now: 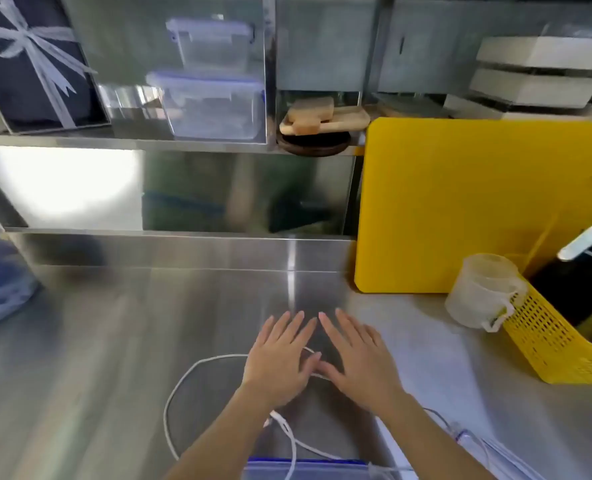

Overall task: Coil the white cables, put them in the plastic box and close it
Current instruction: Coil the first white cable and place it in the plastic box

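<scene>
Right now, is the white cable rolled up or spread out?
Spread out: the white cable lies in one wide loose loop on the counter.

Both hands are stretched out in front, side by side, palms facing down. The left hand (pixel 280 363) is flat, its fingers (pixel 296 323) straight and slightly spread, pointing away from the body. The right hand (pixel 360 362) mirrors it, fingers fanned the same way. The thumbs (pixel 312 359) nearly meet between the hands. Neither hand grips anything. The bare left forearm (pixel 218 441) and right forearm (pixel 433 434) come in from below, angled towards each other.
</scene>
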{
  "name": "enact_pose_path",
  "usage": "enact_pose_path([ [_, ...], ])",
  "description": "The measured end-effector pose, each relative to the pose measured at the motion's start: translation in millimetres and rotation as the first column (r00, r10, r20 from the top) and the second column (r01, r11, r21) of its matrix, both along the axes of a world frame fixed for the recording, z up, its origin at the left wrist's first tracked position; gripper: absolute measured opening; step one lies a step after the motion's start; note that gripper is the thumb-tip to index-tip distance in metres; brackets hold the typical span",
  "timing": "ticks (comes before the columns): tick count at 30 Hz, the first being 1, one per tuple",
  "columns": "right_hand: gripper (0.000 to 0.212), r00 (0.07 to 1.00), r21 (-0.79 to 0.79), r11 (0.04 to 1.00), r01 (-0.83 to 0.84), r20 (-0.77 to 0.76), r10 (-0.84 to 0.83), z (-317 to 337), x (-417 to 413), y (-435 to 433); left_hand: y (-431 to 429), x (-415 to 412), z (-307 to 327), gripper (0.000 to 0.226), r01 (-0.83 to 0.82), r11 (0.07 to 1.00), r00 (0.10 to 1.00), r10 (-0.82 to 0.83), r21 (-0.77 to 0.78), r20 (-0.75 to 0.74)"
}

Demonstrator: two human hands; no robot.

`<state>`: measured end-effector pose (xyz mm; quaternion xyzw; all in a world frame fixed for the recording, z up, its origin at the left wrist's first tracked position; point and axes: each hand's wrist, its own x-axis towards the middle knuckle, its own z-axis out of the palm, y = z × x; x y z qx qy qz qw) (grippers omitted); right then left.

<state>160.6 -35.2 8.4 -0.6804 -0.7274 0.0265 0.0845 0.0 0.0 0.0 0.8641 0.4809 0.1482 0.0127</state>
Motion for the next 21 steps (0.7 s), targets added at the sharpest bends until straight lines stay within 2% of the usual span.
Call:
enact_pose_path([
  [1,0.068,1.0,0.007,1.0,-0.006,-0.01,0.006,-9,3,-1,1,2,-11,0.051,0.04,0.997,0.998,-0.044,-0.065,-0.047],
  [3,0.071,0.998,0.012,0.999,-0.042,0.042,0.042,-27,4,-9,-1,3,-30,0.046,0.117,0.992,0.987,-0.123,-0.056,-0.108],
  [4,0.075,0.997,-0.104,0.992,-0.068,0.038,0.072,-32,7,-15,-3,2,-37,0.045,0.138,0.989,0.978,-0.144,-0.048,-0.152],
  [6,0.075,0.984,-0.185,0.968,-0.17,0.015,0.176,-41,9,-20,-2,3,-44,0.043,0.196,0.981,0.96,-0.192,-0.002,-0.204],
  [7,0.063,0.979,-0.16,0.969,-0.19,0.04,0.199,-42,10,-21,-2,3,-44,0.037,0.209,0.978,0.953,-0.2,0.017,-0.229],
  [10,0.01,0.985,-0.157,0.976,-0.153,0.058,0.163,-34,13,-21,1,5,-27,0.02,0.212,0.977,0.943,-0.204,-0.001,-0.263],
  [12,0.009,0.992,-0.102,0.986,-0.129,-0.017,0.128,-15,13,-16,3,7,-8,0.02,0.171,0.981,0.974,-0.182,-0.09,-0.135],
  [13,0.013,0.994,-0.047,0.994,-0.095,-0.055,0.092,-2,15,-11,5,7,4,0.027,0.148,0.975,0.989,-0.151,-0.166,-0.008],
  [15,0.023,0.987,0.028,0.999,-0.032,-0.157,0.036,24,21,-3,11,5,33,0.029,0.124,0.917,0.975,-0.042,-0.38,0.217],
  [16,0.024,0.982,0.054,0.998,-0.008,-0.189,0.018,38,24,1,13,2,47,0.031,0.128,0.896,0.963,-0.011,-0.425,0.269],
  [19,0.023,0.943,0.149,0.981,0.121,-0.326,-0.067,79,37,11,18,-12,87,0.038,0.125,0.898,0.905,0.071,-0.421,0.419],
  [21,0.022,0.962,0.135,0.979,0.15,-0.25,-0.113,107,42,13,20,-21,108,0.036,0.141,0.895,0.864,0.097,-0.423,0.494],
])
